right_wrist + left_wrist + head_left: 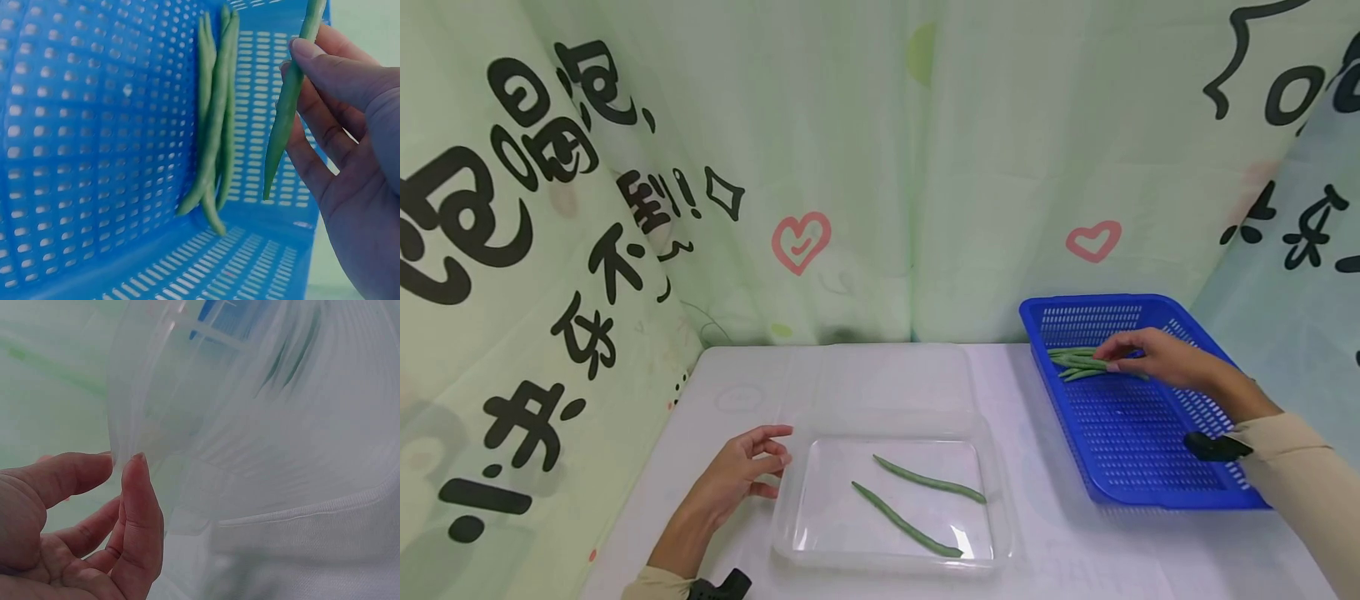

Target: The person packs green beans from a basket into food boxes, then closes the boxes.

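Observation:
My right hand (pixel 1165 362) pinches one green bean (pixel 287 115) between thumb and fingers, above the blue basket (pixel 1157 450). Several other green beans (pixel 215 119) lie bunched in the basket beneath it, along its far side in the head view. At the left edge of a clear plastic box (pixel 891 567), my left hand (pixel 741 475) pinches the rim between thumb and forefinger, as the left wrist view shows. Two green beans lie apart on the box's floor, an upper bean (pixel 928 481) and a lower bean (pixel 906 521).
Behind the box a flat clear sheet, perhaps its lid (pixel 887 375), lies on the white tabletop (pixel 1045 550). Printed pale green curtains (pixel 985 167) hang behind and at the sides. The basket stands at the right, a short way from the box.

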`<state>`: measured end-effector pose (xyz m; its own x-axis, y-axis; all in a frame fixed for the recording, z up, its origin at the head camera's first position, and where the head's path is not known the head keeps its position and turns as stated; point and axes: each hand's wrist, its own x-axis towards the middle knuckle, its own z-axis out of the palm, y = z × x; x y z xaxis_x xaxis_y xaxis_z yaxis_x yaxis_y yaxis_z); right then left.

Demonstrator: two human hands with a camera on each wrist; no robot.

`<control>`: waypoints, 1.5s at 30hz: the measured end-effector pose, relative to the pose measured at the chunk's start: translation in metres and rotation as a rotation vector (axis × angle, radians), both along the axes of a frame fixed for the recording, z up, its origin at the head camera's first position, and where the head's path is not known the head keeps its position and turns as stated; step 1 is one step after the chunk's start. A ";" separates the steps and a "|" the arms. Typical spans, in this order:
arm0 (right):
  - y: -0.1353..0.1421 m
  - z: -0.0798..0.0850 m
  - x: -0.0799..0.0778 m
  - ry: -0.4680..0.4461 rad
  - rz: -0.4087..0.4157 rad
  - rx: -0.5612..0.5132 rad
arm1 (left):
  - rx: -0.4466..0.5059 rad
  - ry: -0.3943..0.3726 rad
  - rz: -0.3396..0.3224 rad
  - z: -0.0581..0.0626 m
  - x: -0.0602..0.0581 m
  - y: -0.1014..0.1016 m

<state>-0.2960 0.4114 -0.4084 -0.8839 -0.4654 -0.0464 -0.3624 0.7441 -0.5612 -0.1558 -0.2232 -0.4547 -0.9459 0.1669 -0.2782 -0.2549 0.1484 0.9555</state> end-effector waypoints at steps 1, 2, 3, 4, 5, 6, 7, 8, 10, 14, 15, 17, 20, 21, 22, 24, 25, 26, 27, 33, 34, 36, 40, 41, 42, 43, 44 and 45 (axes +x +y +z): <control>-0.001 0.001 0.001 0.003 0.000 -0.006 | 0.000 0.000 -0.001 0.000 0.000 0.000; -0.002 0.002 0.002 0.010 0.002 -0.011 | 0.002 -0.001 -0.001 0.000 0.000 0.000; -0.003 0.004 0.003 0.015 0.005 -0.016 | 0.004 -0.001 -0.001 0.000 0.001 0.000; -0.004 0.005 0.003 0.021 0.007 -0.022 | 0.006 -0.002 -0.001 -0.001 0.001 0.000; -0.005 0.006 0.004 0.026 0.010 -0.029 | 0.007 -0.002 -0.003 -0.001 0.001 -0.001; -0.006 0.007 0.005 0.030 0.015 -0.034 | 0.007 -0.002 -0.004 -0.001 0.002 -0.001; -0.008 0.008 0.006 0.036 0.019 -0.040 | 0.008 -0.002 -0.006 -0.001 0.002 -0.001; -0.009 0.009 0.007 0.043 0.027 -0.043 | 0.009 -0.002 -0.006 -0.001 0.002 -0.001; -0.012 0.010 0.008 0.051 0.042 -0.051 | 0.009 -0.002 -0.009 -0.001 0.003 -0.001; -0.022 0.015 0.011 0.078 0.083 -0.081 | 0.008 0.001 -0.009 0.000 0.003 -0.001; -0.024 0.017 0.012 0.087 0.098 -0.092 | 0.007 0.001 -0.008 0.000 0.003 -0.001; -0.030 0.020 0.015 0.103 0.131 -0.111 | 0.008 0.000 -0.006 0.000 0.003 -0.001; -0.039 0.024 0.018 0.109 0.179 -0.134 | 0.009 -0.001 -0.004 0.000 0.003 0.000; -0.042 0.026 0.019 0.104 0.193 -0.141 | 0.010 -0.002 -0.004 -0.001 0.003 0.000; -0.045 0.027 0.020 0.098 0.206 -0.150 | 0.012 -0.002 -0.004 -0.001 0.003 0.000; -0.050 0.030 0.022 0.082 0.237 -0.165 | 0.015 -0.003 -0.005 -0.002 0.003 0.000; -0.053 0.031 0.023 0.077 0.253 -0.170 | 0.016 -0.004 -0.004 -0.002 0.003 0.000; -0.055 0.032 0.024 0.067 0.272 -0.180 | 0.015 -0.004 -0.004 -0.002 0.003 0.000; -0.058 0.033 0.025 0.061 0.291 -0.188 | 0.014 -0.004 -0.003 -0.002 0.003 0.000; -0.077 0.040 0.029 0.029 0.351 -0.203 | -0.010 0.008 -0.002 0.000 0.002 0.001; -0.080 0.041 0.029 0.023 0.349 -0.199 | -0.013 0.010 -0.003 0.001 0.002 0.001; -0.087 0.043 0.031 0.017 0.339 -0.188 | -0.017 0.012 -0.007 0.002 0.002 0.001; -0.101 0.045 0.034 0.003 0.341 -0.182 | -0.017 0.013 -0.011 0.004 0.002 0.001; -0.104 0.045 0.035 0.002 0.349 -0.186 | -0.018 0.013 -0.010 0.004 0.002 0.002; -0.107 0.045 0.036 -0.004 0.357 -0.192 | -0.018 0.013 -0.010 0.005 0.002 0.002; -0.111 0.046 0.037 -0.004 0.364 -0.198 | -0.020 0.012 -0.010 0.005 0.002 0.002; -0.115 0.046 0.039 -0.006 0.372 -0.206 | -0.020 0.011 -0.009 0.006 0.001 0.002; -0.118 0.046 0.040 -0.012 0.378 -0.209 | -0.021 0.012 -0.009 0.006 0.001 0.002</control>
